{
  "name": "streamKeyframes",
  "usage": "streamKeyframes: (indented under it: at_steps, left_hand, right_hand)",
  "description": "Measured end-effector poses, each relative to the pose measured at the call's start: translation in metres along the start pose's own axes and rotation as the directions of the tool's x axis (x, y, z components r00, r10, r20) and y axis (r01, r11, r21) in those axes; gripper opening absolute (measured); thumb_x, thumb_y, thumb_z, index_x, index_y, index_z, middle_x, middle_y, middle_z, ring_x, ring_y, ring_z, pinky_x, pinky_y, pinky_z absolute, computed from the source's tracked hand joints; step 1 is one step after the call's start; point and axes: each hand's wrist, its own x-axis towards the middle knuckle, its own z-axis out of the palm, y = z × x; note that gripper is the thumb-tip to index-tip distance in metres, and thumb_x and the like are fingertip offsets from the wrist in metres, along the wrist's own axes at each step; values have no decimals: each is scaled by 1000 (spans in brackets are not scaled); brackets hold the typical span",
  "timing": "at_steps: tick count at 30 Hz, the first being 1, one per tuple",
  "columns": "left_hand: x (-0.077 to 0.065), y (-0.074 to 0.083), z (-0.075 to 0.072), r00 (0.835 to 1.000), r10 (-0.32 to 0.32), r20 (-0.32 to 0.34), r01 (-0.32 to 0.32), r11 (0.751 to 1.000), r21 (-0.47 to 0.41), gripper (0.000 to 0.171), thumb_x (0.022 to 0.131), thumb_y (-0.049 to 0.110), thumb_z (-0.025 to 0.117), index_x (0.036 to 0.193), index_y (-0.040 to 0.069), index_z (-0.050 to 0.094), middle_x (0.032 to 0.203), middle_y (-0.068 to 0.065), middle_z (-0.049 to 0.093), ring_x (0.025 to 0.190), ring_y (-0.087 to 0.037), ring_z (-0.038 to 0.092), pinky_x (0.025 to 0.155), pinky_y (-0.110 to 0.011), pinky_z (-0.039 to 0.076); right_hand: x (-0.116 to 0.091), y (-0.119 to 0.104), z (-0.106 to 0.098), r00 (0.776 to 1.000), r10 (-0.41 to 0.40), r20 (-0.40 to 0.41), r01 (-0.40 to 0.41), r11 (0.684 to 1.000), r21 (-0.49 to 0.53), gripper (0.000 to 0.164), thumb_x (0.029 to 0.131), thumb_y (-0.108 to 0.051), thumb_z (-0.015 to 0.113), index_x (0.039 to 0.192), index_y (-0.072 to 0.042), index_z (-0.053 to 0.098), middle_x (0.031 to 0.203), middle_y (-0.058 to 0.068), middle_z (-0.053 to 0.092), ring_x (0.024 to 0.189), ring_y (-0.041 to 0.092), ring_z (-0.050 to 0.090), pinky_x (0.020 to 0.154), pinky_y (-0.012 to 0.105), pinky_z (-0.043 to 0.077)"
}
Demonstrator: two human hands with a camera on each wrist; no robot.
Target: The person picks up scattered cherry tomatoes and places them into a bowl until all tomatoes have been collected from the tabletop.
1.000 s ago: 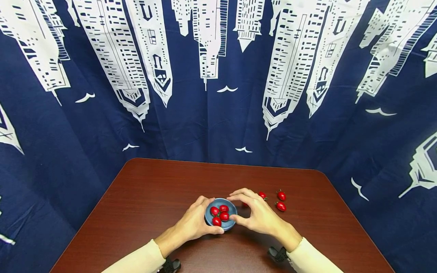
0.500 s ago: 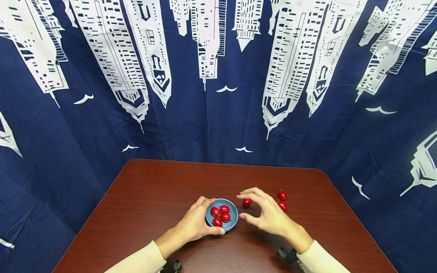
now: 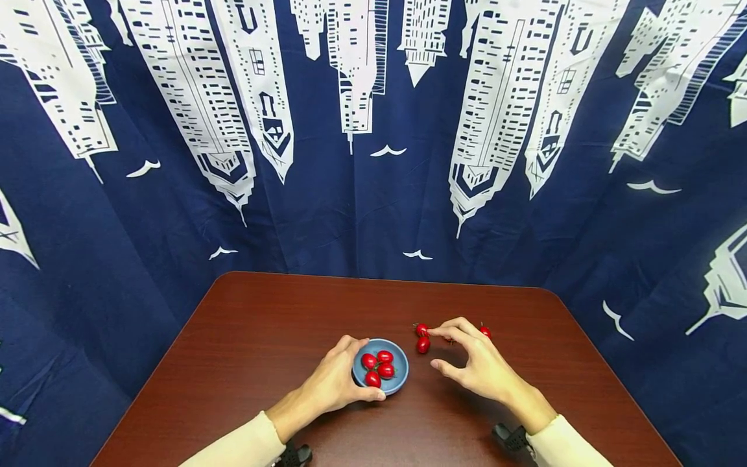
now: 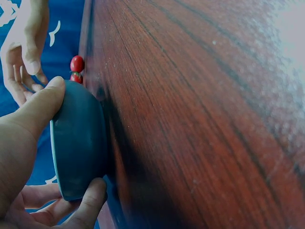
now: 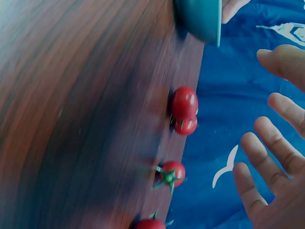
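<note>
A small blue bowl [image 3: 399, 381] holds several red cherry tomatoes [image 3: 373, 379]. My left hand [image 3: 331, 383] grips the bowl's left side. In the left wrist view, thumb and fingers bracket the bowl wall [image 4: 78, 138]. My right hand [image 3: 484, 366] hovers over the table right of the bowl, fingers spread and slightly bent, nothing held. Its index fingertip is near two cherry tomatoes [image 3: 423, 344] lying close together. Another cherry tomato [image 3: 486, 332] shows behind the right hand. The right wrist view shows a tomato with a green stem [image 5: 171, 174], mostly hidden by the hand from the head.
The brown wooden table [image 3: 280, 318] has rounded far corners. Behind it hangs a dark blue cloth [image 3: 327, 214] with white building and bird prints. A black wrist strap [image 3: 511, 437] is on the right forearm.
My right hand has left the bowl's right rim and moved right over the loose tomatoes, uncovering the two nearest the bowl. My left hand keeps its grip on the bowl.
</note>
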Motion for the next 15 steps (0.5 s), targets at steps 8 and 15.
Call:
streamKeyframes:
  at_steps: [8,15]
  left_hand:
    - [-1,0,-3,1000,17,-8,-17,1000,-2,110,73,47,113,158,-4,65,137,-12,69,126,-31,73,112,-50,65]
    - [-1,0,-3,1000,23,-9,-23,1000,-10,109,73,45,113,158,-5,65,138,-14,69,126,-32,73,112,-51,64]
  right_hand:
    - [-12,19,-7,999,11,-44,-12,1000,-27,58,87,-18,104,139,-27,81,131,-8,75,115,9,73,102,19,55]
    - [-21,32,-16,998,36,-44,-38,997,-64,55,88,-19,104,138,-23,83,130,-3,76,113,15,75,100,27,62]
